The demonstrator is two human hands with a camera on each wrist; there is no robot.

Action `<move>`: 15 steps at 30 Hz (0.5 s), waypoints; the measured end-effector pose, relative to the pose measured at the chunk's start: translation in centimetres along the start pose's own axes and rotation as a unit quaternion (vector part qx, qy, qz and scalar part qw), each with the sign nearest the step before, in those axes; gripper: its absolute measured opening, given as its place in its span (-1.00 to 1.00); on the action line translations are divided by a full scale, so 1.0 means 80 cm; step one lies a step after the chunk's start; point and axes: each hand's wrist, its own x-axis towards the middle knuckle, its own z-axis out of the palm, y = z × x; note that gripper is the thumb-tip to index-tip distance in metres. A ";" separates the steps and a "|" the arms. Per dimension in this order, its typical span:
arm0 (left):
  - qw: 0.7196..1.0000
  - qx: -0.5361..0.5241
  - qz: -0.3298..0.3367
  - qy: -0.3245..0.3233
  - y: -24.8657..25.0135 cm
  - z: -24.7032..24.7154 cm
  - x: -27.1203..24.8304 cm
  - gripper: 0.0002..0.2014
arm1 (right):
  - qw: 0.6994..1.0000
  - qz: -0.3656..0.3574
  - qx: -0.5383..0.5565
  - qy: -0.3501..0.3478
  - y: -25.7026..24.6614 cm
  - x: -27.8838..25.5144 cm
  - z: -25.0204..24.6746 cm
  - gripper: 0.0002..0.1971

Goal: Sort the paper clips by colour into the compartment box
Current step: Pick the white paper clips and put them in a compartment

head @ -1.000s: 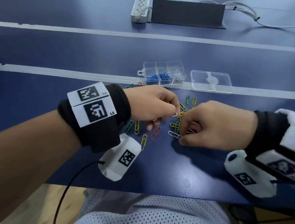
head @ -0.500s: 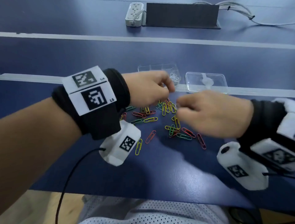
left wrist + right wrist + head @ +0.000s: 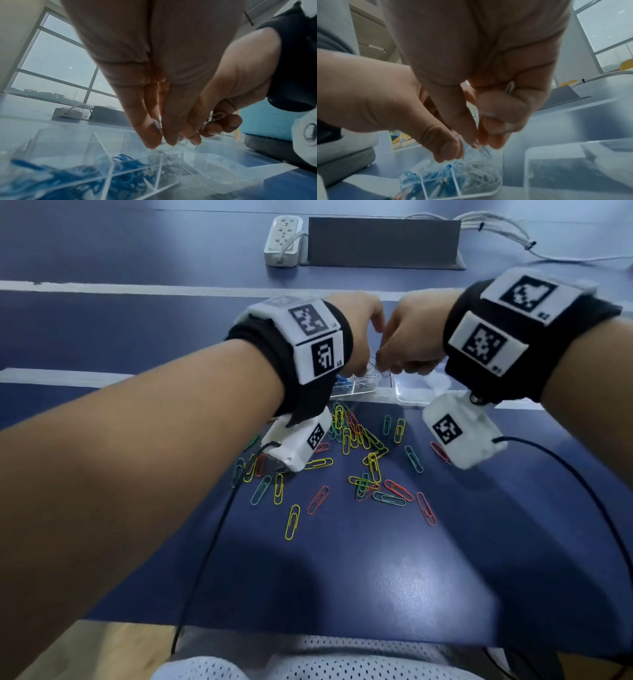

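My left hand (image 3: 363, 337) and right hand (image 3: 407, 347) meet fingertip to fingertip over the clear compartment box (image 3: 356, 386). In the left wrist view the left hand's fingertips (image 3: 154, 142) pinch a thin white paper clip just above the box's right compartment. The right hand (image 3: 481, 140) has its fingers curled round white clips (image 3: 510, 88), one showing against its palm. That compartment holds white clips (image 3: 479, 174); the ones beside it hold blue clips (image 3: 123, 174). Several yellow, green and red loose clips (image 3: 363, 460) lie on the blue table nearer to me.
The box's clear lid (image 3: 419, 388) lies flat just right of the box. A white power strip (image 3: 283, 241) and a dark grey panel (image 3: 383, 241) stand at the far side with cables. Wrist camera cables trail over the table's near edge (image 3: 308, 625).
Both hands have left the loose pile and moved away from me to hover over the box, taking white clips with them.
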 end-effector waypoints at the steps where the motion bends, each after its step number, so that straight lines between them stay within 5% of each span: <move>1: 1.000 0.003 -0.002 -0.007 0.000 -0.001 -0.001 -0.42 | 1.000 0.002 0.021 -0.005 -0.001 0.002 -0.001 -0.87; 15: 0.995 -0.094 -0.028 0.008 -0.007 -0.001 -0.001 -0.34 | 0.988 0.009 0.155 -0.014 -0.004 0.022 -0.008 -0.84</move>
